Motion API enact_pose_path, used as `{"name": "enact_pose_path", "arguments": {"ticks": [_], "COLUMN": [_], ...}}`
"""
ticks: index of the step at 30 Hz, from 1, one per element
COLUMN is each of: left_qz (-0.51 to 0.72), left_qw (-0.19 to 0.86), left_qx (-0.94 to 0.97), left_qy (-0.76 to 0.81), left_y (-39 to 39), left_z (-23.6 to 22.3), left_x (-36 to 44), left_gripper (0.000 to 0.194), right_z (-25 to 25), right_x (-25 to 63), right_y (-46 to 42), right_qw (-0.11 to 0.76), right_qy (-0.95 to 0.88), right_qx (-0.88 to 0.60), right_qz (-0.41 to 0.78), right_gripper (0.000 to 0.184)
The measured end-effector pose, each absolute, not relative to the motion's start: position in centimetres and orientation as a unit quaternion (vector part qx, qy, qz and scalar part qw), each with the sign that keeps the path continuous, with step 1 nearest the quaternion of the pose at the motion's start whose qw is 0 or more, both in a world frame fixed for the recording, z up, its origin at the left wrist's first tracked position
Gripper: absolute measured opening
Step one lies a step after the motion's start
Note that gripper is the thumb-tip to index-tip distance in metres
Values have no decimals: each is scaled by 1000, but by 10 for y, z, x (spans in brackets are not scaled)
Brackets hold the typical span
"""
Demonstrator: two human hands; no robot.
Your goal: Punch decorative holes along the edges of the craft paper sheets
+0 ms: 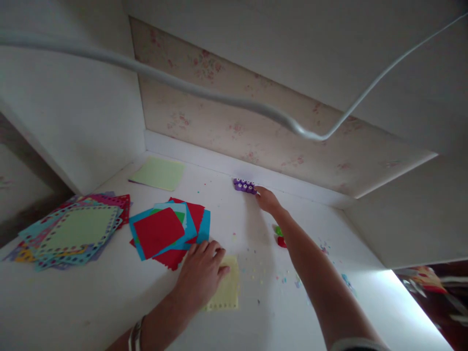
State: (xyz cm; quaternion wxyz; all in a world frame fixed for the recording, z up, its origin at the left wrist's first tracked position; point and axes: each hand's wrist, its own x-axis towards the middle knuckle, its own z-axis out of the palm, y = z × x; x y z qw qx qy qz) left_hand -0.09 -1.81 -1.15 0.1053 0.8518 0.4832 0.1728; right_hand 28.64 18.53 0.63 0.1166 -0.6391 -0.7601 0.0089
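The yellow sheet (pixel 229 287) is touched by the left hand (pixel 200 274), its fingers loosely curled and slightly parted. At twelve o'clock from the sheet, the purple dotted piece (pixel 244 185) is touched by the right hand's (pixel 268 200) fingers, bent nearly together; whether it is gripped cannot be told.

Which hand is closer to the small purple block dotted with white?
The right hand, its fingers at the right end of the block. The left hand rests nearer the person, on a pale yellow paper sheet.

Yellow paper (pixel 228 287), holes along its near edge, lying flat, purple white-dotted pieces (pixel 243 185) in two rows, by the backboard (pixel 201 157)
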Motion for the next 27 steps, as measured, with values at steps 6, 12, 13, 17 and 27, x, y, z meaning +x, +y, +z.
{"name": "enact_pose_path", "arguments": {"ticks": [6, 12, 13, 17, 27], "left_qz": [180, 230, 236, 234, 242], "left_qw": [164, 223, 238, 303, 351], "left_qx": [848, 825, 820, 795, 769], "left_qy": [471, 465, 464, 470, 476], "left_y": [-18, -17, -16, -11, -5], "left_z": [-11, -9, -9, -8, -8], "left_x": [-1, -1, 0, 1, 1], "left_gripper": [19, 15, 14, 12, 18], "right_z": [9, 0, -2, -10, -19], "right_x": [284, 257, 252, 234, 216], "right_y": [132, 28, 12, -33, -56], "right_qw": [124, 168, 202, 294, 377], "right_qy": [-771, -784, -766, -718, -671], "right_qx": [-623, -589, -595, -594, -575], "right_qz": [43, 103, 138, 213, 277], "right_gripper": [24, 27, 28, 25, 25]}}
